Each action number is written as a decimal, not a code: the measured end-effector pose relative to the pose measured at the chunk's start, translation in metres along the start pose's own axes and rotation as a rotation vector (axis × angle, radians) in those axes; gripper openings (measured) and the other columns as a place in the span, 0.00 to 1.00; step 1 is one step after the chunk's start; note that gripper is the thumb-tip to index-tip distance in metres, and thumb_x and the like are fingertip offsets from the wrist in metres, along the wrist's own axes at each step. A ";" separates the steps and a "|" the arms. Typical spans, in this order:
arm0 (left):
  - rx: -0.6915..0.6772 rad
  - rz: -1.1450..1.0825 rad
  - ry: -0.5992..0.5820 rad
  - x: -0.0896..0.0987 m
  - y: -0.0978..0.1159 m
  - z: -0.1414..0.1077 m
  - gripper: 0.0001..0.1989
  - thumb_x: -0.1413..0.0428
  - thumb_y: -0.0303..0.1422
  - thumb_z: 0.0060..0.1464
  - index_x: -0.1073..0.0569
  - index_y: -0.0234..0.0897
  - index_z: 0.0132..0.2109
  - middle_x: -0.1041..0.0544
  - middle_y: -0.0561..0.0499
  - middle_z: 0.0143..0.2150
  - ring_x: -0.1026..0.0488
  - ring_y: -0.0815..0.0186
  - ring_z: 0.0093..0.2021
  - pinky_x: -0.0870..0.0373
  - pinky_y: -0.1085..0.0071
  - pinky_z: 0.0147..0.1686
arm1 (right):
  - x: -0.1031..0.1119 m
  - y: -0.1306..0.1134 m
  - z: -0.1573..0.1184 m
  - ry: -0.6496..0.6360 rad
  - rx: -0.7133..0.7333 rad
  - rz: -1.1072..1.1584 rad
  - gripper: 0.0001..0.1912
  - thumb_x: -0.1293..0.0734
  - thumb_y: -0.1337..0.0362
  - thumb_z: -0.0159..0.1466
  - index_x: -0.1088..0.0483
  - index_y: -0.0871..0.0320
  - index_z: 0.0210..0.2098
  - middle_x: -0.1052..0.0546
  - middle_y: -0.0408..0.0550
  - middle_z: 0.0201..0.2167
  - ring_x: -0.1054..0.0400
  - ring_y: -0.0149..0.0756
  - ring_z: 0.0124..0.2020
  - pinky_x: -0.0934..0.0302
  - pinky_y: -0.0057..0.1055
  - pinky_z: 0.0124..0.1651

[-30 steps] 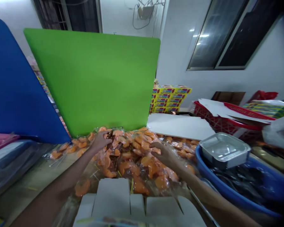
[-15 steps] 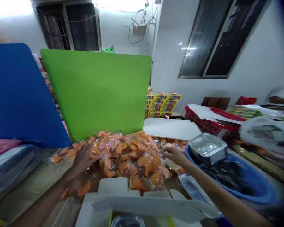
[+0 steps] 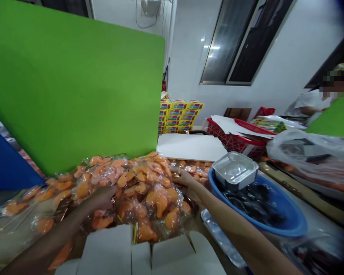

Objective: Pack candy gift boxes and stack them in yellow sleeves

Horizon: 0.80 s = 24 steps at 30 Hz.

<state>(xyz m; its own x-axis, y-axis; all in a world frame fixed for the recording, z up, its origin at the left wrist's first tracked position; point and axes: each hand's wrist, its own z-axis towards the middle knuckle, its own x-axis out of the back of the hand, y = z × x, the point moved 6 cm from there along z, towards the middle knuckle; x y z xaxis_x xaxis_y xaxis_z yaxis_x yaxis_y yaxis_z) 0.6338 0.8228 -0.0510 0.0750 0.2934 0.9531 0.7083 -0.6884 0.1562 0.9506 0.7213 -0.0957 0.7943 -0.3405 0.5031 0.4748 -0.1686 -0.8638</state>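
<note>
A heap of orange flat-shaped pieces in clear plastic packets (image 3: 160, 198) spreads over the table in front of me. My left hand (image 3: 106, 196) reaches into the left side of the heap; its fingers are blurred and partly hidden among the packets. At the heap's right edge is my right hand (image 3: 186, 178), its fingers curled in against the packets beside a shiny coppery bit. What those fingers hold, if anything, is too small to tell. Close to me stands a white cardboard box (image 3: 109, 248) with its flaps up.
A blue basin (image 3: 292, 225) holds dark plastic-wrapped items and a foil container (image 3: 235, 168). A foil tray (image 3: 222, 238) lies beside it. Behind are white card sheets (image 3: 190, 147), a red basket (image 3: 232, 141), stacked yellow boxes (image 3: 179, 114) and a green board (image 3: 83, 91). Another person (image 3: 312, 103) is at far right.
My view has turned right and down, so the box's inside is out of sight. My left hand has moved deeper into the heap; my right hand's fingers have curled in at its right edge.
</note>
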 end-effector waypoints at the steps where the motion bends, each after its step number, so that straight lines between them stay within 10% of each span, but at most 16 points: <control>1: -0.002 -0.017 0.003 0.004 -0.002 0.002 0.09 0.48 0.23 0.33 0.30 0.36 0.28 0.26 0.50 0.29 0.28 0.56 0.33 0.35 0.68 0.31 | 0.005 0.002 0.000 0.036 -0.033 -0.024 0.09 0.35 0.67 0.47 0.28 0.60 0.29 0.25 0.46 0.23 0.32 0.39 0.29 0.38 0.31 0.32; 6: 0.026 -0.125 0.158 0.042 -0.019 -0.003 0.05 0.52 0.30 0.45 0.32 0.36 0.31 0.27 0.51 0.31 0.29 0.63 0.34 0.36 0.72 0.33 | 0.044 -0.008 -0.002 0.260 -0.106 -0.110 0.04 0.37 0.67 0.51 0.31 0.60 0.24 0.28 0.47 0.20 0.32 0.39 0.29 0.42 0.29 0.30; 10: 0.267 -0.215 0.395 0.082 -0.066 -0.036 0.12 0.51 0.36 0.50 0.30 0.34 0.38 0.24 0.46 0.37 0.27 0.60 0.37 0.34 0.69 0.35 | 0.042 -0.063 0.000 0.213 -0.044 -0.040 0.09 0.37 0.62 0.56 0.30 0.62 0.28 0.25 0.50 0.25 0.31 0.39 0.31 0.40 0.30 0.30; 16: 0.521 0.143 0.567 0.100 -0.114 -0.087 0.25 0.52 0.34 0.53 0.36 0.22 0.55 0.25 0.34 0.40 0.27 0.49 0.40 0.33 0.62 0.36 | -0.065 -0.175 -0.029 -0.503 0.433 0.081 0.24 0.38 0.49 0.61 0.34 0.57 0.51 0.27 0.54 0.49 0.32 0.41 0.47 0.36 0.40 0.47; 21: 0.243 0.157 0.606 0.063 -0.064 -0.058 0.12 0.54 0.28 0.55 0.28 0.33 0.43 0.25 0.43 0.42 0.30 0.57 0.45 0.34 0.63 0.45 | -0.157 -0.161 -0.060 -0.600 0.797 -0.711 0.32 0.28 0.56 0.51 0.35 0.57 0.53 0.33 0.59 0.55 0.42 0.55 0.56 0.50 0.55 0.57; 24: -0.078 0.096 0.537 0.029 -0.019 -0.025 0.10 0.53 0.24 0.53 0.28 0.34 0.35 0.25 0.46 0.37 0.31 0.61 0.42 0.35 0.65 0.44 | -0.168 -0.148 -0.055 -0.503 0.831 -0.862 0.27 0.31 0.61 0.53 0.34 0.61 0.52 0.32 0.61 0.53 0.40 0.54 0.54 0.47 0.52 0.55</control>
<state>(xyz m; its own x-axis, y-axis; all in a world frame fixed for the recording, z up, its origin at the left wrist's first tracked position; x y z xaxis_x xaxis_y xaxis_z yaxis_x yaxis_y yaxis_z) 0.6047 0.8280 -0.0204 -0.2466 -0.1390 0.9591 0.6605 -0.7483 0.0614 0.7259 0.7526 -0.0543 0.0856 0.0025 0.9963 0.8483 0.5243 -0.0742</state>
